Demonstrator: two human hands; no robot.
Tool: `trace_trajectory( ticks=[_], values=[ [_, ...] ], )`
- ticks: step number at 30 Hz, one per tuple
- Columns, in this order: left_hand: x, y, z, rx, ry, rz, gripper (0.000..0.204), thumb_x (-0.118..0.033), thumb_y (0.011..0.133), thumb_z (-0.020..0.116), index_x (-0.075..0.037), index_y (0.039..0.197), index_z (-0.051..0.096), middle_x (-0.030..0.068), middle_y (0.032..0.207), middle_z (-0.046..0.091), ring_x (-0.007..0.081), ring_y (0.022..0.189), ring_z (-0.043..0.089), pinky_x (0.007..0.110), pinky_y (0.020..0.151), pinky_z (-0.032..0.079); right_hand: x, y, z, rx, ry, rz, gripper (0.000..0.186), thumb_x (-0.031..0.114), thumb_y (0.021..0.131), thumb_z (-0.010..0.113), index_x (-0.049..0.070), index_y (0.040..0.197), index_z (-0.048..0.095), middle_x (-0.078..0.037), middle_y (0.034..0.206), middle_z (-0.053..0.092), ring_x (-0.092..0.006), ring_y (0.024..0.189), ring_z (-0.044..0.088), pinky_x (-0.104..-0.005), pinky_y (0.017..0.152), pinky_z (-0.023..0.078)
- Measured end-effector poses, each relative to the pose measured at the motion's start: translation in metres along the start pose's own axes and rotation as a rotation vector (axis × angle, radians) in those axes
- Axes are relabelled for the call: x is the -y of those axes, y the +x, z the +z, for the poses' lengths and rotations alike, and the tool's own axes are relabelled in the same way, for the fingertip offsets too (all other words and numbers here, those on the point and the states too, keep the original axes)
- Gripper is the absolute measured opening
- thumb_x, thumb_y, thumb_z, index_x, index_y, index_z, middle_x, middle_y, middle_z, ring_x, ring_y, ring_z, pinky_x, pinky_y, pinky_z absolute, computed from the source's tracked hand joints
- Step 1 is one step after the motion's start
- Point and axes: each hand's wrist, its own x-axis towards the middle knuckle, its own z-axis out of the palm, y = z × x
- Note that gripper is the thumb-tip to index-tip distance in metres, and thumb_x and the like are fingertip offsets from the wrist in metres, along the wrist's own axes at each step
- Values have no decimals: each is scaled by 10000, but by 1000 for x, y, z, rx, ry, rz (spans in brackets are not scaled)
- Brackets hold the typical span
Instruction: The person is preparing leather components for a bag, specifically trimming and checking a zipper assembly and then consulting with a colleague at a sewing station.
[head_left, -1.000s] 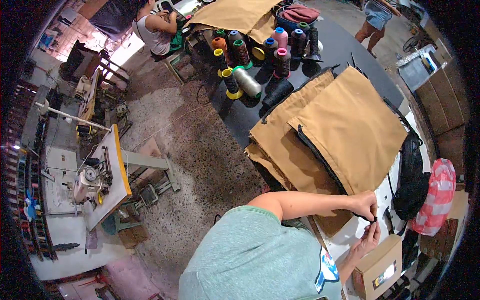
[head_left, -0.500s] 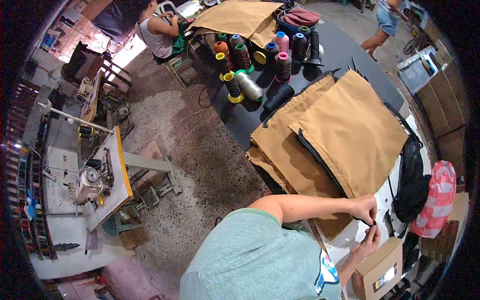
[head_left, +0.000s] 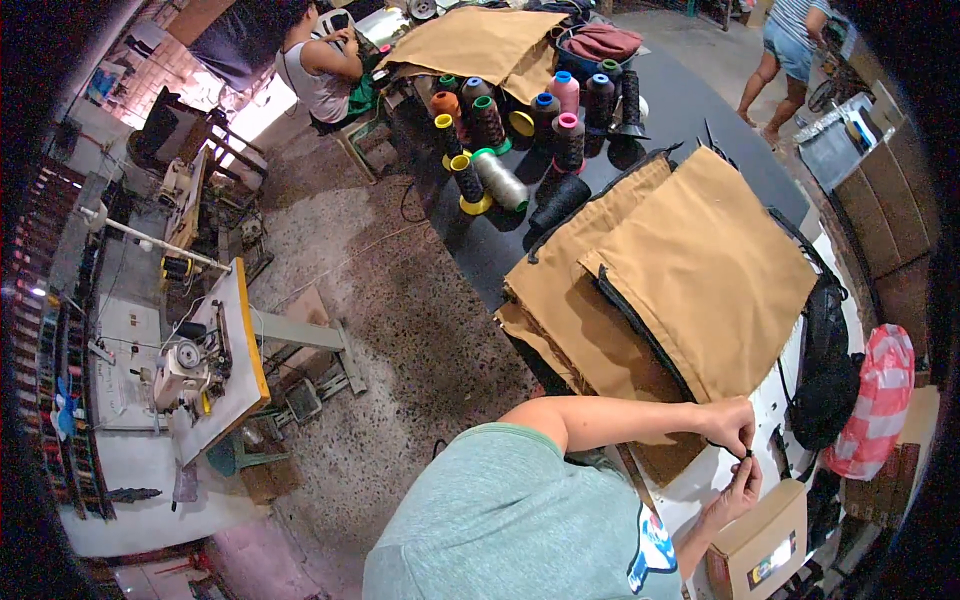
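Observation:
Over the white part of the table, my left hand (head_left: 732, 424) and my right hand (head_left: 738, 490) meet, fingers pinched together. Between them is a small black strip (head_left: 748, 454), mostly hidden by the fingers; its exact kind is too small to tell. Just beyond my left hand lies a tan fabric panel (head_left: 715, 270) with black edging, on top of a stack of similar tan panels (head_left: 590, 270). Close to my right hand sits a brown cardboard box (head_left: 762, 535) with a window in its side.
Several thread spools (head_left: 500, 180) stand or lie on the dark tabletop (head_left: 690, 100) farther off. Black straps and a pouch (head_left: 825, 385) lie beside a red-and-white checked bundle (head_left: 875, 400). At left is a sewing machine (head_left: 185, 370). Two other people are in the background.
My hands stay pinched together on the black strip, almost in place. The view has shifted slightly. The person at the upper right has moved a little to the right.

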Motion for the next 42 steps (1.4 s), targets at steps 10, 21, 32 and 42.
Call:
trace_trajectory(
  ticks=[10,21,32,42],
  values=[
    [5,1,4,-1,-14,4,200,-195,610,688,-11,683,663,106,632,637,193,550,612,302,511,472,5,-2,3,-9,1,10,152,78,849,568,-12,969,587,-18,812,566,-72,682,464,-184,634,387],
    [3,0,3,3,-13,-3,194,-193,605,678,-13,677,665,107,628,638,193,539,609,302,511,475,-3,0,1,-18,74,41,152,68,842,576,2,978,591,-19,823,579,-69,676,473,-174,622,401],
    [3,2,5,10,-10,-19,185,-169,592,664,-5,676,661,113,636,638,188,542,610,298,515,479,1,-1,3,-24,83,50,147,70,850,565,-14,967,595,-35,817,582,-72,682,468,-186,637,386],
    [2,2,4,17,-16,-14,182,-164,581,659,-9,678,666,117,650,642,196,560,618,296,530,482,-4,0,1,-27,84,44,151,51,847,560,-25,974,591,-35,814,575,-73,672,455,-188,630,382]
  ],
)
